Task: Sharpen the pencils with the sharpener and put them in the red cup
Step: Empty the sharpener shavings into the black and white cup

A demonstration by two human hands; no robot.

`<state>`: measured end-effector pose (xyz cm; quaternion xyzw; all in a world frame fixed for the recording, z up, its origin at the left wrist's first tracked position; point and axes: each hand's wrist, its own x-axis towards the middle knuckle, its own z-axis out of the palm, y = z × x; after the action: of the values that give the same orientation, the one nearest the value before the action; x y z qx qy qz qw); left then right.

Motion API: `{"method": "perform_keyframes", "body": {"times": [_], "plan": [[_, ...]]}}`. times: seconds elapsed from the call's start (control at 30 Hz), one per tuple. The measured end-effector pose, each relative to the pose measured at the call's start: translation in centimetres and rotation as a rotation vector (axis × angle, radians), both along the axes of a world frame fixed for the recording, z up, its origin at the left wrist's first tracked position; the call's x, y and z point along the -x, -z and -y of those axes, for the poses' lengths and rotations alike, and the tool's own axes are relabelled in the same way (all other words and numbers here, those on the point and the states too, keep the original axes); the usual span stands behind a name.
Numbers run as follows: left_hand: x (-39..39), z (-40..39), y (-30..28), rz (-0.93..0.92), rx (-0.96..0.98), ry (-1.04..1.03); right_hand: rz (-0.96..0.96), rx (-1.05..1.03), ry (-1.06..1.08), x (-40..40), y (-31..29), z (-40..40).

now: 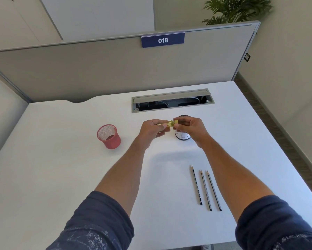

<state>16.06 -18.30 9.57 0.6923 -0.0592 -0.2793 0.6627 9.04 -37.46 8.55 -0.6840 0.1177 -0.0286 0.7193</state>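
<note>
Both hands are up over the middle of the white surface (61, 159) with the yellow sharpener (171, 123) pinched between them. Left hand (152, 129) fingers curl round its left end, and what looks like a pencil stub pokes in there, mostly hidden. Right hand (190, 128) fingers pinch the right end.

What could go wrong: it's all held in mid-air, so too hard a twist could snap the lead or pop the sharpener loose. The white cup (182, 136) sits right under the right hand, easy to knock. The red cup (108, 136), a mesh one, is off at centre left and looks empty. Three pencils (205, 188) wait at lower right.

Only readable writing: "018" on the blue sign (162, 40) on the divider. The white cup's markings are too small to read.
</note>
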Motion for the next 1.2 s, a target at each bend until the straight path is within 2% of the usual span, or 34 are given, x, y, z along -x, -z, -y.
{"method": "perform_keyframes", "body": {"times": [0.33, 0.53, 0.77, 1.0, 1.2], "plan": [[2.2, -4.0, 0.4, -0.035, 0.024, -0.027, -0.025, 0.045, -0.042, 0.4, 0.6, -3.7], [3.6, -6.4, 1.4, -0.071, -0.047, -0.084, -0.092, 0.201, -0.073, 0.5, 1.7, -6.7], [6.5, -9.1, 4.2, -0.012, -0.338, -0.08, -0.208, 0.407, -0.088, 1.1, 3.4, -10.8], [11.3, -10.5, 8.5, -0.068, -0.627, -0.158, -0.36, 0.759, -0.218, 3.8, 6.1, -15.3], [12.9, -10.7, 9.3, -0.007, -0.767, -0.101, -0.449, 0.876, -0.308, 5.5, 7.4, -16.9]]}}
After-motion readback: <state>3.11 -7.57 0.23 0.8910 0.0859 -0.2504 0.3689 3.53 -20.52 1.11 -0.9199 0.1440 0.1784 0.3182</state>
